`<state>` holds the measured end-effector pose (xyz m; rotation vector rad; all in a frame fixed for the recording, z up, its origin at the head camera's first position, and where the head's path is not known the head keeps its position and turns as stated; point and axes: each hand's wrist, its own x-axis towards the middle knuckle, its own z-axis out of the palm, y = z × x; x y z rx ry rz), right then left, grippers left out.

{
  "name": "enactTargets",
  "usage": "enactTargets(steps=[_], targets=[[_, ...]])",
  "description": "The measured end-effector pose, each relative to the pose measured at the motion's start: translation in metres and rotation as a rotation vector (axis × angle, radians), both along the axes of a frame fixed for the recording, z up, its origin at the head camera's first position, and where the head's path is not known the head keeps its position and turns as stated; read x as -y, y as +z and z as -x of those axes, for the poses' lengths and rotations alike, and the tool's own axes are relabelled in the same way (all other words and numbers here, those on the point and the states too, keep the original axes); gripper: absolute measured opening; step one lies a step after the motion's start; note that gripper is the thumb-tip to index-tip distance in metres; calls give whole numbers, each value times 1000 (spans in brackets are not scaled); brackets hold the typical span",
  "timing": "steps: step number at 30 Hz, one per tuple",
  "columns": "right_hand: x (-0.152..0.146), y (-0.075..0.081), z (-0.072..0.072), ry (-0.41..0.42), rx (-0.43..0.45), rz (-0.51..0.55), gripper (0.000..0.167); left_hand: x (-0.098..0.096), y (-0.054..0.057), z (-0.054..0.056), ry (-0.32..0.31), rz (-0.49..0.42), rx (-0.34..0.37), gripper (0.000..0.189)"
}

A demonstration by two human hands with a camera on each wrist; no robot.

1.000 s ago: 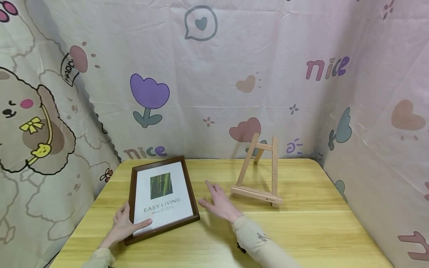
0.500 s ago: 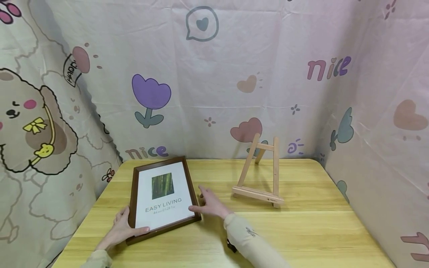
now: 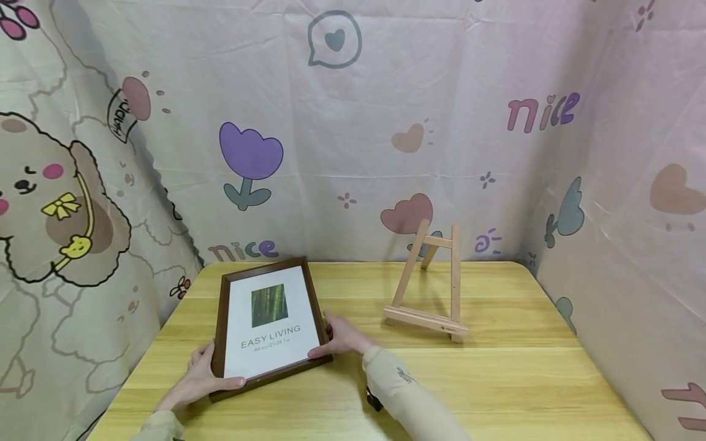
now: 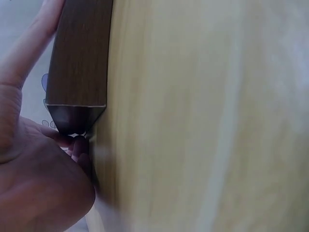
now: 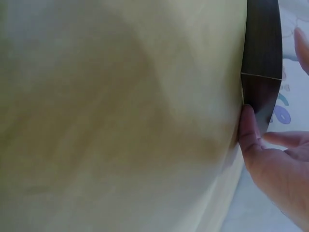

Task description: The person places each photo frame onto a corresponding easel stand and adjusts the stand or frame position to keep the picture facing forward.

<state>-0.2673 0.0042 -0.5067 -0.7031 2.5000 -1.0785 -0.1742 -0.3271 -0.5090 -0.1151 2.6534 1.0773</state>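
A brown picture frame (image 3: 276, 367) lies face up at the left of the table, tilted slightly, with a white "EASY LIVING" sheet and a green forest picture in it. My left hand (image 3: 193, 376) grips its lower left corner, thumb over the front and fingers along the outer side. At the lower right corner my right hand (image 3: 344, 337) holds the frame, its thumb over the front border and its fingers at the side. In the right wrist view, fingertips (image 5: 248, 121) reach the lower edge of the frame's side. The left wrist view shows fingers partly hidden behind the frame (image 4: 79, 58).
A small wooden easel (image 3: 425, 315) stands on the right half of the wooden table (image 3: 513, 380), its ledge facing the front. Printed cloth (image 3: 353, 122) hangs behind the table and on both sides.
My right hand has moved left from beside the frame onto its lower right corner. The left hand keeps its hold at the lower left, and the frame lies much as before.
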Motion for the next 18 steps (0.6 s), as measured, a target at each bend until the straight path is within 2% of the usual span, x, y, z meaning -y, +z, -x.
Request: enactTargets(steps=[4, 6, 8, 12, 18], targets=[[1, 0, 2, 31, 0, -14, 96, 0, -1, 0, -7, -5, -11, 138], [2, 2, 2, 47, -13, -28, 86, 0, 0, 0, -10, -4, -16, 135], [2, 3, 1, 50, -28, -71, 81, 0, 0, 0, -13, -9, -18, 132], [2, 4, 1, 53, -39, -120, 81, 0, 0, -1, -12, -9, -9, 130], [0, 2, 2, 74, -34, -69, 78, 2, -2, 0, 0, 13, 5, 135]])
